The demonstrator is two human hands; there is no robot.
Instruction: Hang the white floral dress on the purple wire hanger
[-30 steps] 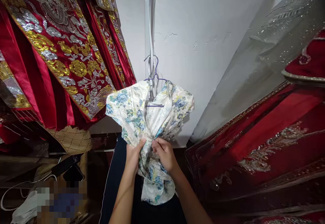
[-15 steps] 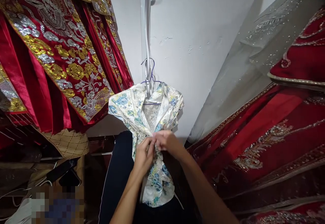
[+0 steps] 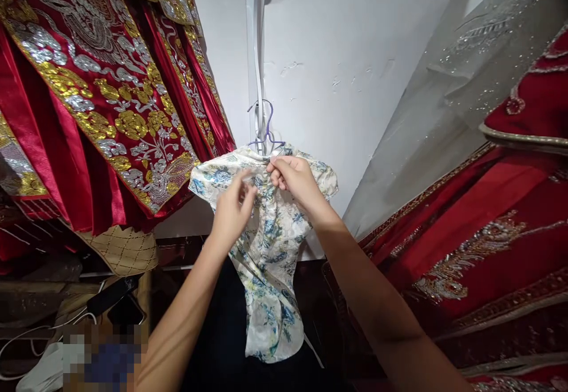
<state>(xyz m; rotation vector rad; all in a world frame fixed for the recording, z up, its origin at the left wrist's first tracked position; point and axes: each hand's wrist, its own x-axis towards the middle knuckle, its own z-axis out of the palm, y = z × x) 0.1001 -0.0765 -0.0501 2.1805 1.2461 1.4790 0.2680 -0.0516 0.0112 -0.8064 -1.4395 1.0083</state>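
A cream short-sleeved garment (image 3: pixel 277 250) with blue and green flowers hangs on a purple hanger (image 3: pixel 270 121). Its front is drawn together up to the neckline, and its lower part lies over my dark-trousered lap. My right hand (image 3: pixel 295 180) is at the neckline, thumb and forefinger pinched on the garment's edge; whatever small part sits inside the pinch is hidden. Just left of it, my left hand (image 3: pixel 235 205) hovers before the chest of the garment, fingers loosely curled and apart, with nothing visible in them.
Red embroidered gowns hang at left (image 3: pixel 128 102) and right (image 3: pixel 479 244), with a sheer sequined veil (image 3: pixel 399 137) beside the right one. The hanger is on a white strip (image 3: pixel 256 42) against the wall. At lower left, a black phone (image 3: pixel 126 311) and white cables lie on a wooden surface.
Both hands have risen from the chest to near the neckline. The V-shaped opening has closed upward. My left hand has come off the cloth, and my right still pinches.
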